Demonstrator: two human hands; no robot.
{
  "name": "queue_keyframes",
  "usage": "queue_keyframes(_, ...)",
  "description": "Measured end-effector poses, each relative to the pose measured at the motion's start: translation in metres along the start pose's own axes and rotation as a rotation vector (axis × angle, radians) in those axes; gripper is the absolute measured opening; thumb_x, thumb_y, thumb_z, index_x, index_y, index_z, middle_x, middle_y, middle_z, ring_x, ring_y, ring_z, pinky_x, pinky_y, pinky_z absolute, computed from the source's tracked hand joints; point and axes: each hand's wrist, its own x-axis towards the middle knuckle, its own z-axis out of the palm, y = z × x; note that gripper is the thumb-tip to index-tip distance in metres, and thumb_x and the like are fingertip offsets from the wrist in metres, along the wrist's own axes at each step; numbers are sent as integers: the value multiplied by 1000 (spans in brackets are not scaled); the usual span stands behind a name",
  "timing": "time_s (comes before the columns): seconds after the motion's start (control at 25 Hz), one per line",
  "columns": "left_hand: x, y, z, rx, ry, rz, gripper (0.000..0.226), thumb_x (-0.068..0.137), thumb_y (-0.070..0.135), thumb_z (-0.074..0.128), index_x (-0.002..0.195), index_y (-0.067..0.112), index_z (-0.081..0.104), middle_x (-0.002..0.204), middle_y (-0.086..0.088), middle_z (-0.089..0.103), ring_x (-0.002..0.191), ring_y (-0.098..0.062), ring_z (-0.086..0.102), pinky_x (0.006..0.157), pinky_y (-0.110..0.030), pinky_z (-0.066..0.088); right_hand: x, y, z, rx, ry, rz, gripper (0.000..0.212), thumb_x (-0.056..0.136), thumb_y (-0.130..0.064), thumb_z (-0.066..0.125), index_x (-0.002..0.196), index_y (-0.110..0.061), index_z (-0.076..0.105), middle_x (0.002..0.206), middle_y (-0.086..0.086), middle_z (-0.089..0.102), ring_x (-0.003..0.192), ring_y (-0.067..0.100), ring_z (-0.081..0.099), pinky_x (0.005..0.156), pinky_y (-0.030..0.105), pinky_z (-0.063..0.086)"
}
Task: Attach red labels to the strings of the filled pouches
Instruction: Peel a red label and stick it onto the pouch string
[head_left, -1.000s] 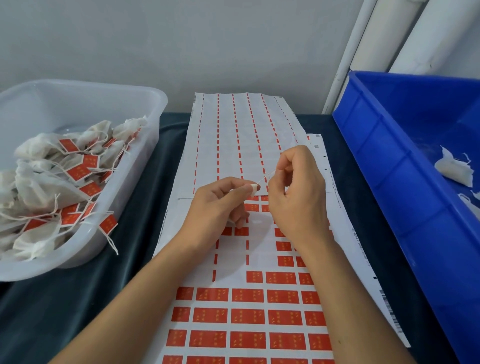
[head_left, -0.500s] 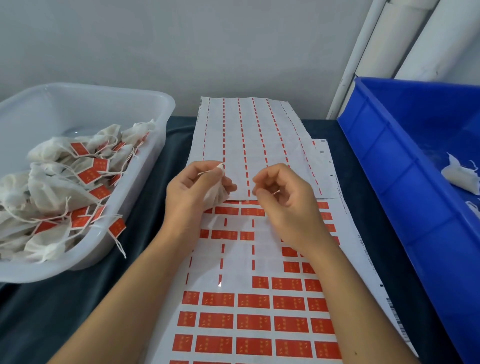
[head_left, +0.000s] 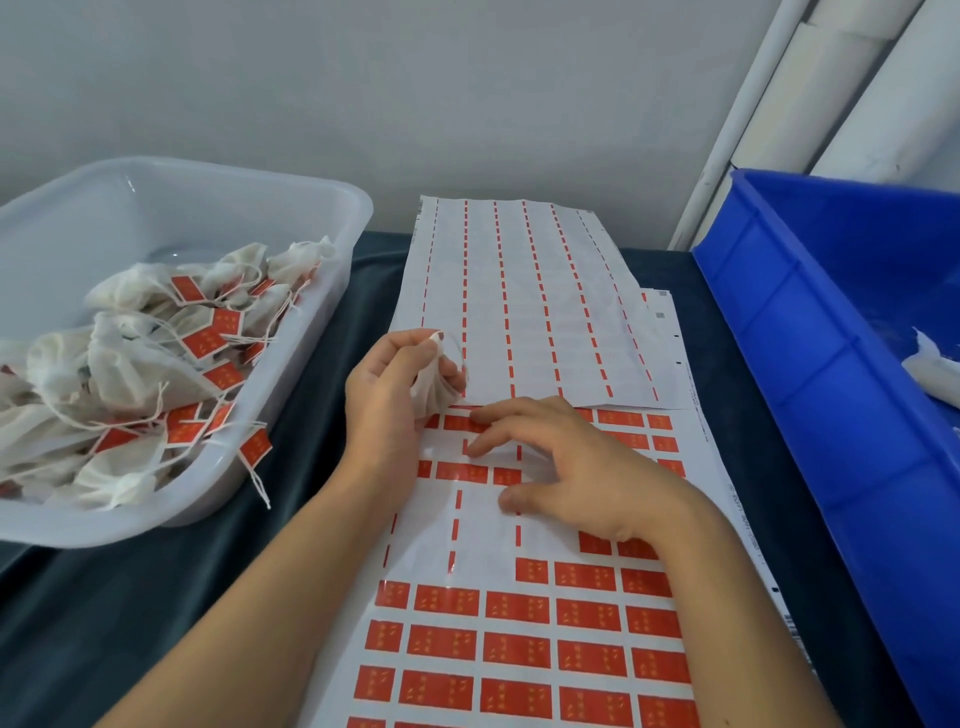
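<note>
Head view: the left hand (head_left: 387, 395) pinches a white filled pouch (head_left: 434, 392) by its top — its string hard to trace. The right hand (head_left: 566, 462), fingers spread and holding nothing, rests on the label sheet (head_left: 519, 649). A red label (head_left: 460, 423) lies just below the pouch at the right fingertips (head_left: 480, 415), long axis crosswise — the right hand is nearer.

Lighting: bright, even, diffuse; source not visible. Shadows soft and faint, a weak one under the right hand (head_left: 571, 467) on the label sheet (head_left: 519, 623). Small glare streak on the glossy sheet near its peeled rows. Wide-angle distortion: pipes (head_left: 779, 104) and blue bin (head_left: 779, 312) lean outward at the right edge. Focus slightly soft overall; fine print on labels unreadable.
</note>
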Motion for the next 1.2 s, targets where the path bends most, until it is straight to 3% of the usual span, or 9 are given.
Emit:
queue_keyframes(0.24,-4,-5,5,78,15,14,15,104,26,60,102,21,73,84,-5,74,79,-18,74,75,-27,61,1,-7,0,0,23,32,49,87,-37,81,126,-56,59,147,-37,37,134,-7,28,107,30,27)
queue_keyframes(0.6,-9,-4,11,125,41,30,15,105,25,59,101,20,72,83,-3,73,79,-17,72,70,-16,59,0,-13,2,-48,-1,37,43,95,-33,73,127,-58,62,152,-31,28,142,5,24,120,45,27)
queue_keyframes(1.2,-7,-3,11,132,39,21,17,106,24,58,100,22,73,83,-3,74,77,-16,71,72,-22,61,4,-9,7,-64,35,9,31,92,-34,76,114,-52,63,146,-34,30,135,1,27,106,32,28)
